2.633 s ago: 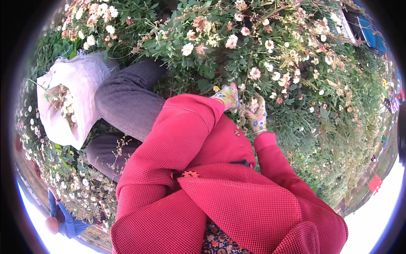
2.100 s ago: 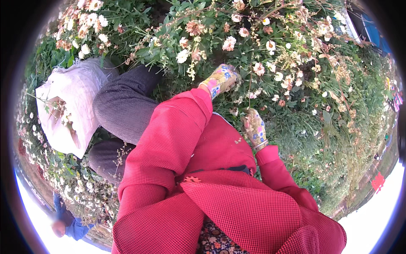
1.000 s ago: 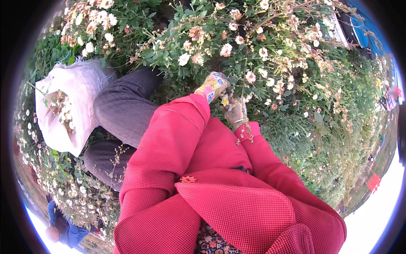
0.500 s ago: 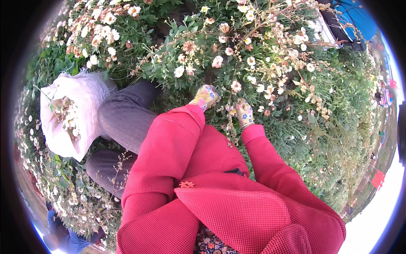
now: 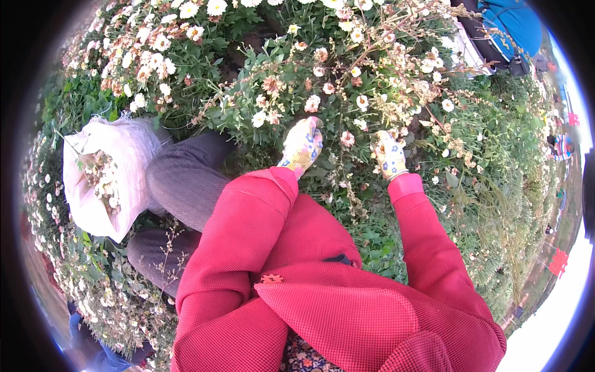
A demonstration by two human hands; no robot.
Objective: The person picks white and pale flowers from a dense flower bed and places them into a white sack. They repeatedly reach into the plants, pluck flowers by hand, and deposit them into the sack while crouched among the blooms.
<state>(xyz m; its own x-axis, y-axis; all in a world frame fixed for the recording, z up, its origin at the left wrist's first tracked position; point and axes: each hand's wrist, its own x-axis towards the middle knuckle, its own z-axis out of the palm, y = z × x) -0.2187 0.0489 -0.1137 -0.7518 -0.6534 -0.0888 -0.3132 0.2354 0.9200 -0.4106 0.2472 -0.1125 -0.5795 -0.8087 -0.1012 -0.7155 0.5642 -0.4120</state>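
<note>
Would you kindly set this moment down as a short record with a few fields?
Setting: flowering bushes with white daisy-like blooms
Left hand: in a patterned glove, reaching into the blooms
Right hand: gloved alike, among the stems
Sleeves: red
Bag: white, open, by the left knee, picked flowers inside
Grip: hidden by the foliage

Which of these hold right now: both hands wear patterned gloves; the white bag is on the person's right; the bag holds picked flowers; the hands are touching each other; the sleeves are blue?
1. Both hands wear patterned gloves: true, the left hand and the right hand are both gloved.
2. The white bag is on the person's right: false, it is on the left.
3. The bag holds picked flowers: true.
4. The hands are touching: false, they are apart among the flowers.
5. The sleeves are blue: false, red.
</note>
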